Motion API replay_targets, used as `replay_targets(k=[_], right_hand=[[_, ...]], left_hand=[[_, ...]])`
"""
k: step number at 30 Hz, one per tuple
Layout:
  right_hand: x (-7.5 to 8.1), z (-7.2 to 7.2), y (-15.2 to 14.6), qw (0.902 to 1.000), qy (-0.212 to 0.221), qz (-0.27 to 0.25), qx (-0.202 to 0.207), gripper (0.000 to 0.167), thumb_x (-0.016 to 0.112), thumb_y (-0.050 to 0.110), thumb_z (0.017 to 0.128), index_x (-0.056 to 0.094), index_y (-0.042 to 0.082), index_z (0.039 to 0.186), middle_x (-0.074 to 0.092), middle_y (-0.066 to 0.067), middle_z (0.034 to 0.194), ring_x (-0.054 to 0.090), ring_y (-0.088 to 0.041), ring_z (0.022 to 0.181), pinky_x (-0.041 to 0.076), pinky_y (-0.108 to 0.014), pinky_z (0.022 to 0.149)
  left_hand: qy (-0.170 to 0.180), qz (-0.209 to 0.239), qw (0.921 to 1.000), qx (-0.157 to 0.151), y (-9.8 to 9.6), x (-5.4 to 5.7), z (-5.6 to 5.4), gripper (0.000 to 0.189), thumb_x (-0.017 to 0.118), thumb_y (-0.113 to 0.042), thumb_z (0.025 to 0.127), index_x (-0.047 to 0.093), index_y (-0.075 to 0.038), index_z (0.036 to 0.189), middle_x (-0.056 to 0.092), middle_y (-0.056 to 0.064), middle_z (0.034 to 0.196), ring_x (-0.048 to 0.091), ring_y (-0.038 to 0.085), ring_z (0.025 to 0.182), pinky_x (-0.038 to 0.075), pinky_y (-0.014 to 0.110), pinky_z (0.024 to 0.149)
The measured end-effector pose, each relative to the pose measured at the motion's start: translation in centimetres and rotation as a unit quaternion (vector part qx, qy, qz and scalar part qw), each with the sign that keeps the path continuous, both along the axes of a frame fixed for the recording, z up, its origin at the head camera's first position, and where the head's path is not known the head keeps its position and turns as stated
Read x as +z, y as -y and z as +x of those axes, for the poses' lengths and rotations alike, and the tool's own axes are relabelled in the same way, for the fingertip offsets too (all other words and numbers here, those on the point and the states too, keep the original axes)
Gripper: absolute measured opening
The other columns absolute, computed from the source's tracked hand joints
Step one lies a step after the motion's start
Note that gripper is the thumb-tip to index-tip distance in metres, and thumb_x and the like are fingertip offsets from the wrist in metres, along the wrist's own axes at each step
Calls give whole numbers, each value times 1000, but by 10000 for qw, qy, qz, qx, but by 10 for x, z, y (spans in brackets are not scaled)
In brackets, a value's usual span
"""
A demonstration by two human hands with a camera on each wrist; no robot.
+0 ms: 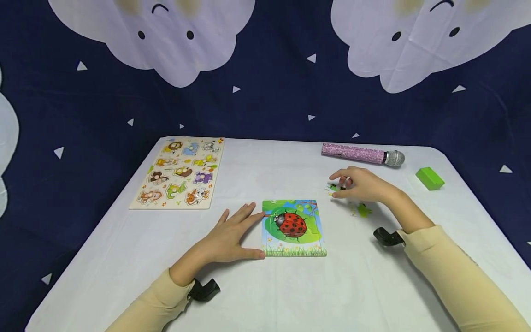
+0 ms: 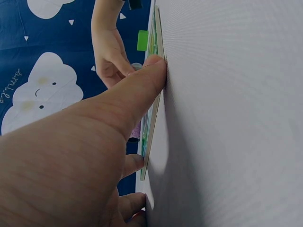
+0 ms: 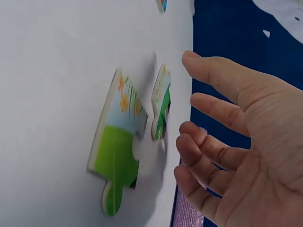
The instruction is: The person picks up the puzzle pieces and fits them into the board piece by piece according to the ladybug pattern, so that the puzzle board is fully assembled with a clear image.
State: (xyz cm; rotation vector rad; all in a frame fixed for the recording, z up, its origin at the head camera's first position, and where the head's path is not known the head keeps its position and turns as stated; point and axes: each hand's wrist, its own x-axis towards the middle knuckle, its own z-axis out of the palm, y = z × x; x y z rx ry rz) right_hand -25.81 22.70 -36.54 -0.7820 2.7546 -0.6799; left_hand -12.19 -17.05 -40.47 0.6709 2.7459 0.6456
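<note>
A square ladybug jigsaw puzzle (image 1: 292, 226) lies flat on the table. My left hand (image 1: 226, 240) is at its left edge, fingers spread, with the thumb at the near corner and the index fingertip farther up that side. To the right, my right hand (image 1: 364, 185) hovers with loosely bent fingers above a loose puzzle piece (image 3: 162, 101), its thumb and fingertips on either side of it in the head view. Nothing is in its grasp in the right wrist view. Another loose piece, green with orange flowers (image 3: 113, 151), lies nearer, below the right wrist.
At the back left lies a wooden animal peg puzzle (image 1: 178, 173). A pink glittery microphone (image 1: 356, 153) lies at the back right, with a green block (image 1: 430, 178) beside it. Behind the white table (image 1: 265, 295) hangs a dark blue cloth (image 1: 282, 106) with clouds.
</note>
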Motion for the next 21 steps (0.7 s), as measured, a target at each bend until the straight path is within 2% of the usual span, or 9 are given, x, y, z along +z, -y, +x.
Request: replay_targets(k=[8, 13, 21], right_hand=[[-4, -9, -10, 9995, 296, 110, 42, 56, 87, 37, 91, 71, 6, 135, 71, -13, 112, 64, -19, 94, 53, -36, 81], [-6, -10, -11, 9988, 431, 228, 14, 58, 90, 36, 89, 71, 6, 135, 68, -13, 109, 56, -18, 87, 47, -33, 74], [-7, -10, -11, 9983, 532, 221, -48, 55, 90, 32, 88, 71, 8, 135, 71, -12, 110, 60, -18, 92, 50, -34, 79]], left_hand=[[-35, 21, 10000, -14, 0, 0, 0, 101, 82, -64, 87, 37, -26, 169, 17, 10, 182, 15, 34, 169, 5, 72, 132], [-16, 27, 10000, -4, 1, -1, 0, 101, 82, -64, 86, 38, -26, 169, 17, 10, 182, 15, 34, 169, 4, 72, 133], [-6, 17, 10000, -3, 1, -1, 0, 101, 82, -64, 87, 38, -26, 169, 17, 10, 182, 15, 34, 169, 5, 72, 133]])
